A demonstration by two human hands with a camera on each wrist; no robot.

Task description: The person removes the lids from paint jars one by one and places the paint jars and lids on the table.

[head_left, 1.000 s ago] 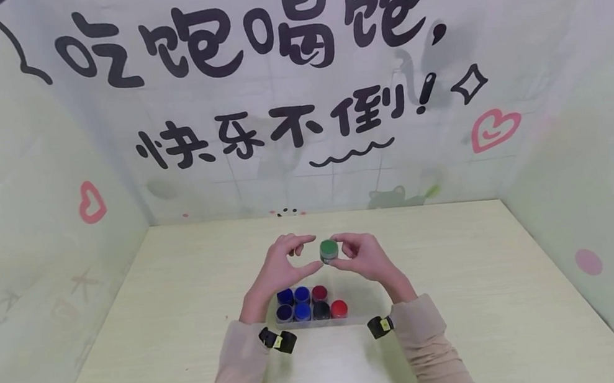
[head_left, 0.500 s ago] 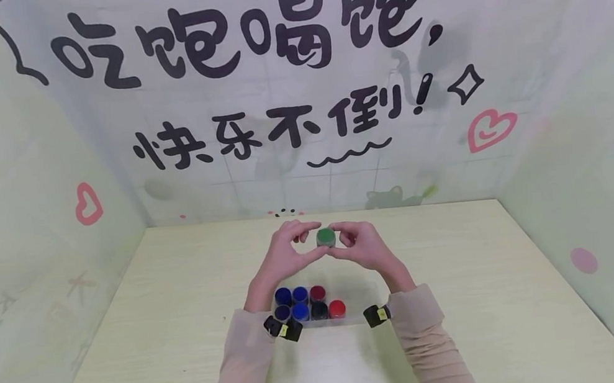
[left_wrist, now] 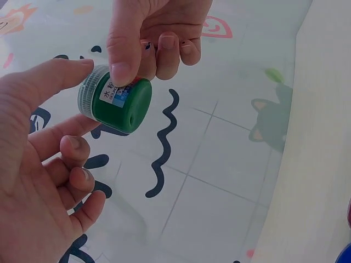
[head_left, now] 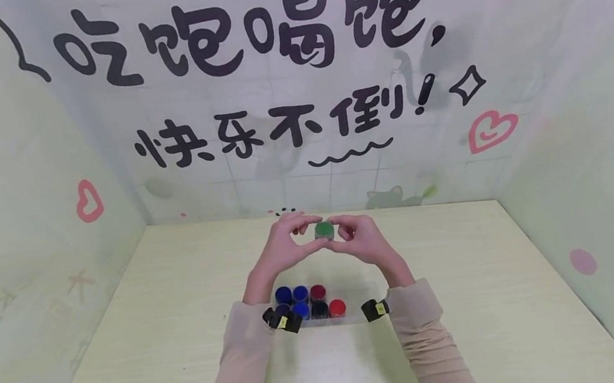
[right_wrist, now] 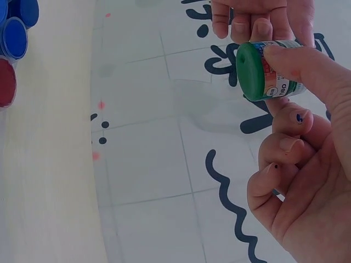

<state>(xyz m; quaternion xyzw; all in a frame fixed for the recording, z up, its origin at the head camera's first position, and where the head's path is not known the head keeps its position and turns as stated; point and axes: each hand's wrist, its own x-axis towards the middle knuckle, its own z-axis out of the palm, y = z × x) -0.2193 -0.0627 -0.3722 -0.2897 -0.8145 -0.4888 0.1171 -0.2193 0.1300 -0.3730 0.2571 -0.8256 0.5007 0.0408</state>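
Note:
A small green paint jar (head_left: 324,230) with a clear ridged lid (left_wrist: 90,98) is held up between both hands in the head view. My right hand (head_left: 366,239) pinches its labelled body between thumb and fingers. My left hand (head_left: 281,248) has its thumb and index finger at opposite sides of the lid, pinching it, with the other fingers curled loosely. In the left wrist view the jar lies tilted on its side, green base towards the right. The right wrist view shows the green base (right_wrist: 251,71) and the label, while the lid is mostly hidden there.
Below the hands, a clear plastic tray (head_left: 362,318) stands on the pale wooden table (head_left: 159,332). Several paint jars in blue, black and red fill its left part. A printed cloth wall (head_left: 306,185) closes off the back, with further cloth walls at both sides.
Both hands have lifted the green jar forward and up, away from the tray. My left thumb and index finger have closed in from beside the jar onto its lid.

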